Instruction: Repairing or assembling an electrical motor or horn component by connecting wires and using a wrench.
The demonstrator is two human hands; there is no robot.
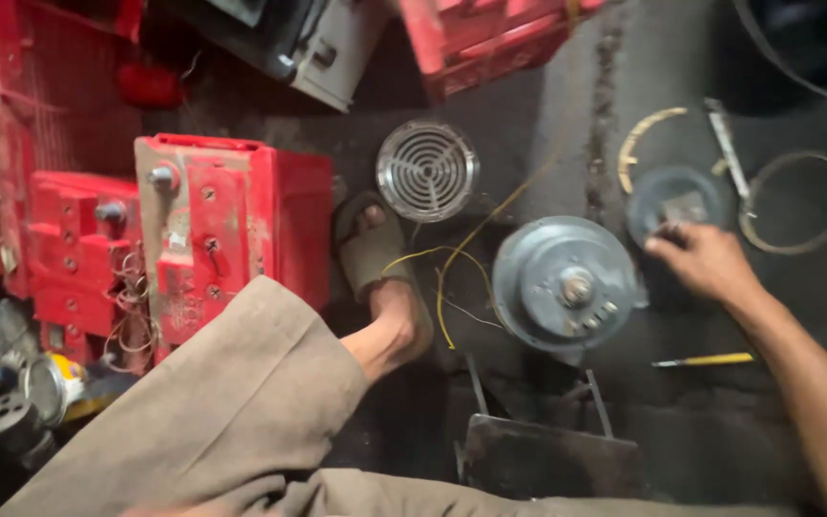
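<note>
My right hand (705, 260) reaches out over the dark floor, its fingers curled onto a small round dark metal part (674, 199) at the right. Whether the fingers grip it or only touch it is unclear. Just left of the hand lies a grey round motor housing (562, 285) with a shaft at its centre and yellow wires (442, 278) trailing away. My left hand is out of view. My leg in brown trousers and my sandalled foot (375, 258) stretch across the middle.
Red batteries (227, 230) with terminals stand at the left. A round chrome grille (427, 169) lies beyond my foot. A yellow-handled screwdriver (705, 361), a metal ring (801, 203), a curved brass strip (645, 134) and a flat tool (727, 148) lie around the hand.
</note>
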